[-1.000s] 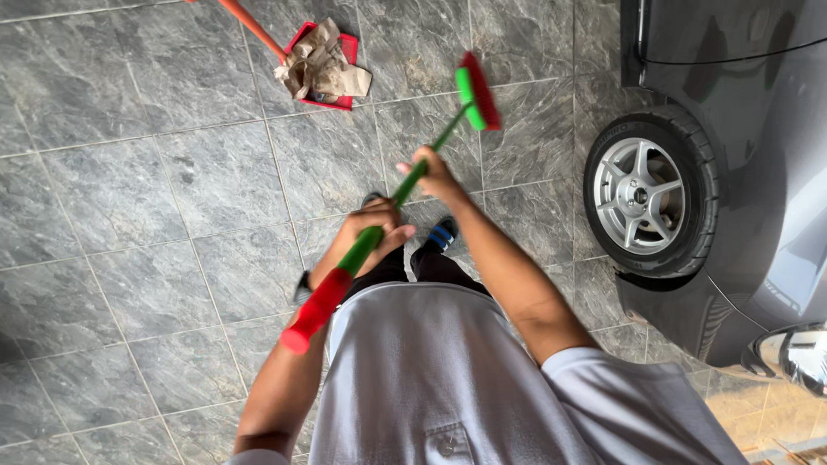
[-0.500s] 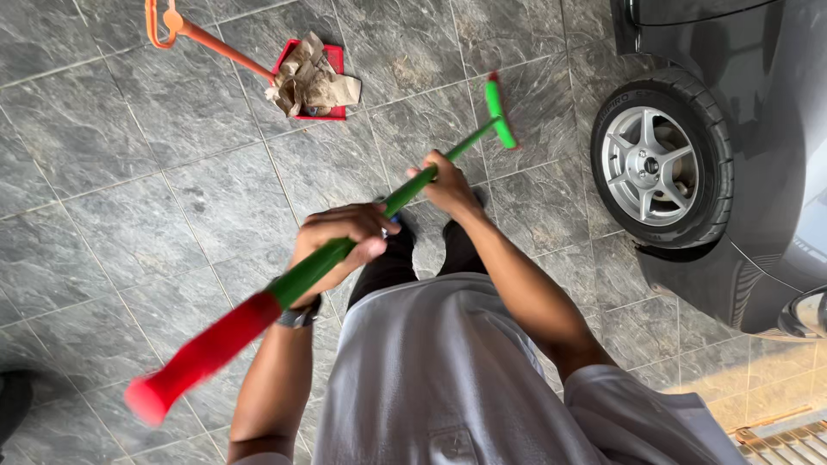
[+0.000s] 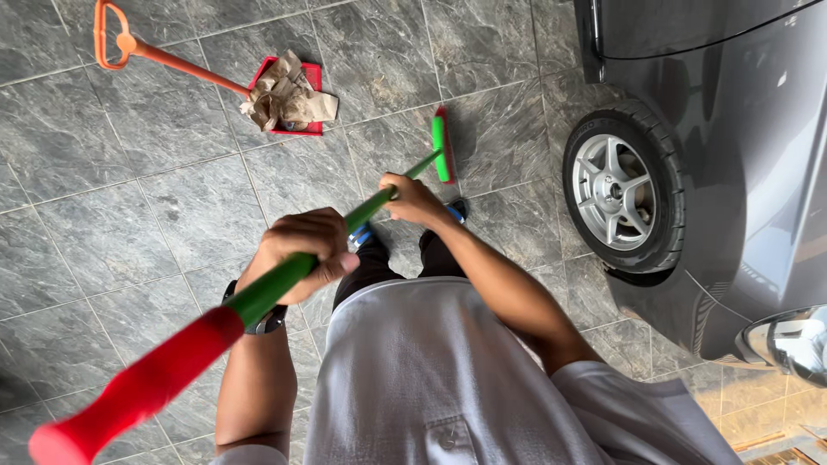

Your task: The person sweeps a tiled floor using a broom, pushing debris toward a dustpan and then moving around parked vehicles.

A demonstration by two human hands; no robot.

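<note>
I hold a broom with a green shaft [image 3: 258,288] and a red grip end [image 3: 129,392] in both hands. My left hand [image 3: 301,250] wraps the shaft near the red grip, a dark watch on its wrist. My right hand [image 3: 412,200] grips the shaft lower down. The green and red broom head [image 3: 442,146] rests on the grey stone floor tiles [image 3: 138,207] in front of my feet.
A red dustpan [image 3: 306,103] with an orange handle [image 3: 164,58] lies at the upper left, holding crumpled brown paper [image 3: 280,99]. A dark grey car [image 3: 715,129] with a silver-rimmed wheel [image 3: 616,191] stands at the right. Its side mirror [image 3: 788,344] shows at the lower right.
The broom head has swept left and nearer to my feet. The red grip end has swung down toward the lower left corner. Both hands kept their hold.
</note>
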